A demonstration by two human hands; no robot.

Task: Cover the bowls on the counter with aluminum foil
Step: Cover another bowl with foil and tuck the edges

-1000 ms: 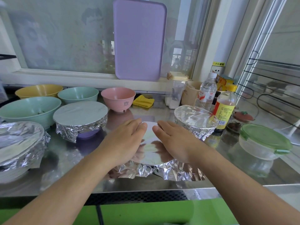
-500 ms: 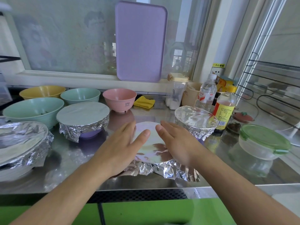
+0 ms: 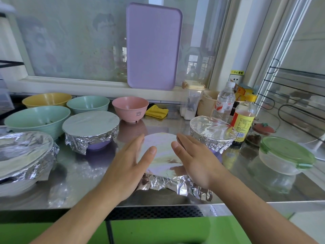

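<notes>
Silver foil [image 3: 161, 152], pink bowl [image 3: 130, 108], yellow bowl [image 3: 46, 99], lilac board [image 3: 153, 46], green-lidded container [image 3: 286, 154].

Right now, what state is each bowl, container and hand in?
Front bowl: foil on, edges crimped.
Purple bowl: foil-covered.
Right bowl: foil-covered.
Big left bowl: foil-covered.
Pink bowl: uncovered.
Yellow bowl: uncovered.
Small green bowl: uncovered.
Large green bowl: uncovered.
Plastic container: lid on.
Left hand: open, on the foil's left side.
Right hand: open, on its right side.
</notes>
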